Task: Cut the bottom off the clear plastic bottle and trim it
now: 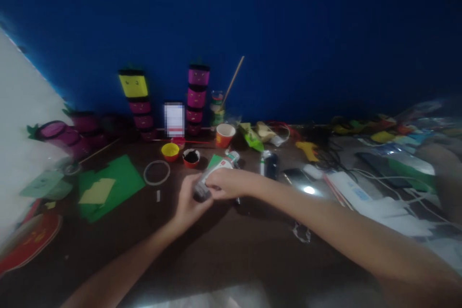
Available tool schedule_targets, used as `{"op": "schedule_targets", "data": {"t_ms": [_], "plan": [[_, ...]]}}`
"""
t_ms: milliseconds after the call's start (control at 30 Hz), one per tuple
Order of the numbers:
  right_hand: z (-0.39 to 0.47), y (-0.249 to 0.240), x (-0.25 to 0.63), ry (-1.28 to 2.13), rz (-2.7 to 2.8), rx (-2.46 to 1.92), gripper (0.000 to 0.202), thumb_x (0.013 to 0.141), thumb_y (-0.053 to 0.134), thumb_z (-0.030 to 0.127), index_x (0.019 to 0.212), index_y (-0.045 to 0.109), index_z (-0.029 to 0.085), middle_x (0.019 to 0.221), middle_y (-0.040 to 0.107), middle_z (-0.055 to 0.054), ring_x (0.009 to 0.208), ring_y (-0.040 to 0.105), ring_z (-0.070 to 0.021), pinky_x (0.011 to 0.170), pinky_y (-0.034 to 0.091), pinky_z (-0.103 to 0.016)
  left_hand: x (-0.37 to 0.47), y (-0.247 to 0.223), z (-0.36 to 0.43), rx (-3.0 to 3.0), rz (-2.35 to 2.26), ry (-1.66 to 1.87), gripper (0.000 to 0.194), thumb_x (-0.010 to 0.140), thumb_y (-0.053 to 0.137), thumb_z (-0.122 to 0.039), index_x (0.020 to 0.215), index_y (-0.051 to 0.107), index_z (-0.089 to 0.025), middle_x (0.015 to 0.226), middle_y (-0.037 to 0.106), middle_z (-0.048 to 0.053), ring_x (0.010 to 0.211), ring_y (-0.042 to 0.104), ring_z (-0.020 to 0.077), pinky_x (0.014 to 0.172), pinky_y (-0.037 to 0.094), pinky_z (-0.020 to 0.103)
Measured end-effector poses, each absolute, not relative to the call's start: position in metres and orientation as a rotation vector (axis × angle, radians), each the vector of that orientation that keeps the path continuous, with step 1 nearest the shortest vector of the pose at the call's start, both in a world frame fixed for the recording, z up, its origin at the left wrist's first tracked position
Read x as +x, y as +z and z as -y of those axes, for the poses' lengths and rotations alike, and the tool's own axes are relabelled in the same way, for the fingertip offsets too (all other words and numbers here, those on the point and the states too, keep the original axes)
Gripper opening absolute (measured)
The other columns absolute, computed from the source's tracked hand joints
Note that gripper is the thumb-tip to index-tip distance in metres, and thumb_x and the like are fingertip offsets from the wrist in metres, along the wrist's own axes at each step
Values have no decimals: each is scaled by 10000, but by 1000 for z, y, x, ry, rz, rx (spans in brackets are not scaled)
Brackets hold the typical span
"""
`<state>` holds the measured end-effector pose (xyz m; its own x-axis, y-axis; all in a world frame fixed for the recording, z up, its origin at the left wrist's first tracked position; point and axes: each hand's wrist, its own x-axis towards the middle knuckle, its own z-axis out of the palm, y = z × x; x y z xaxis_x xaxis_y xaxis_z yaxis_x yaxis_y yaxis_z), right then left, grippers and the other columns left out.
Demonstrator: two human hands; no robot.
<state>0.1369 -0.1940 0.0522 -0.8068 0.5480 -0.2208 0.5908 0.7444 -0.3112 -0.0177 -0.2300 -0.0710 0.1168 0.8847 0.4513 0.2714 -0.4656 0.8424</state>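
Note:
My left hand (188, 201) is closed around a small dark grey block-shaped object (202, 190), held tilted above the table. The picture is too blurred to tell exactly what it is. My right hand (224, 184) has its fingers curled in a pinch against the upper right side of the object; what sits between the fingertips is hidden. Just beyond the right hand are a white piece with a red mark (223, 165) and a bit of green paper (214, 160). A red cup with dark contents (191, 162) and a yellow-lined cup (170, 156) stand behind the left hand.
Green sheets (124, 175) and a clear ring (157, 184) lie to the left. Purple paper towers (198, 98) and a paper cup (225, 142) stand along the blue wall. At right are a phone (298, 179), a yellow glue gun (308, 150) and white cables (382, 179).

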Motion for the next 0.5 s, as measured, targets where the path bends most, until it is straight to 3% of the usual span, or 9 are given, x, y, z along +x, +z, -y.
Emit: {"op": "schedule_targets", "data": {"t_ms": [200, 500], "plan": [[208, 53, 114, -127, -2690, 1114, 177, 763, 508, 144, 772, 672, 79, 789, 690, -149, 705, 624, -216, 593, 389, -273, -17, -70, 230, 1781, -1115, 1378, 541, 641, 716, -248, 1121, 474, -185, 1045, 557, 79, 968, 568, 227, 842, 459, 357], [209, 47, 116, -121, -2672, 1212, 184, 769, 529, 173, 784, 687, 82, 802, 699, -148, 741, 641, -239, 622, 409, -288, -12, -70, 233, 1719, -1150, 1344, 520, 652, 708, -237, 1107, 464, -177, 1018, 549, 75, 943, 565, 220, 834, 453, 354]]}}
